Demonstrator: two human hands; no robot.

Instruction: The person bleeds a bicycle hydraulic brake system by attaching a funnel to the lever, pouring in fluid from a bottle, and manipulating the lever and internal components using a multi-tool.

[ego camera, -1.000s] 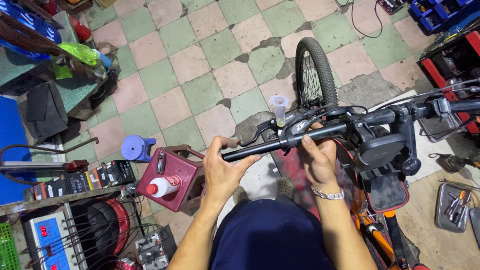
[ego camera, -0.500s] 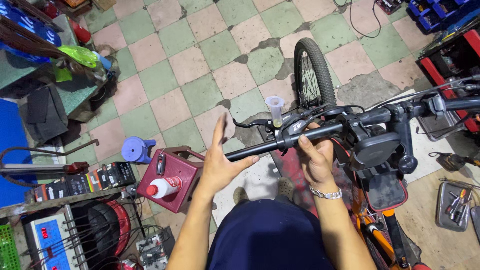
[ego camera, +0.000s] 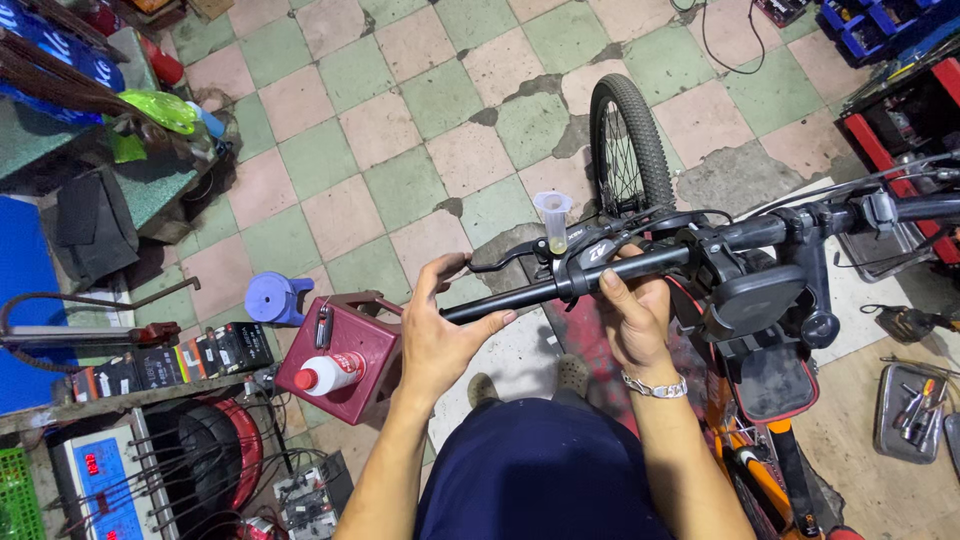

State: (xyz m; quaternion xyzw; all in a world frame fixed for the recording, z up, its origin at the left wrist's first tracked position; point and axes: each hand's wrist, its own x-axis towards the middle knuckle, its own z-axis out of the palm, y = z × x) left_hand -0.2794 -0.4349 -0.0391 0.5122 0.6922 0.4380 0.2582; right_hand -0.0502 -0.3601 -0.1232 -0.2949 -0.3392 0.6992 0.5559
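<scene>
Both hands, left (ego camera: 445, 340) and right (ego camera: 632, 315), loosely cup the handlebar (ego camera: 560, 285), bare end pointing left

Red stool (ego camera: 340, 362) (bottle (ego camera: 330, 373) on top)

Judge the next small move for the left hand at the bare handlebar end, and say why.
Probably close the left hand around the bare handlebar end: its fingers are open, only thumb and fingertips near the bar, while the right hand grips at the brake lever clamp, where an upright bleed funnel holds yellowish fluid. A steadier bar should keep it from tipping.
</scene>
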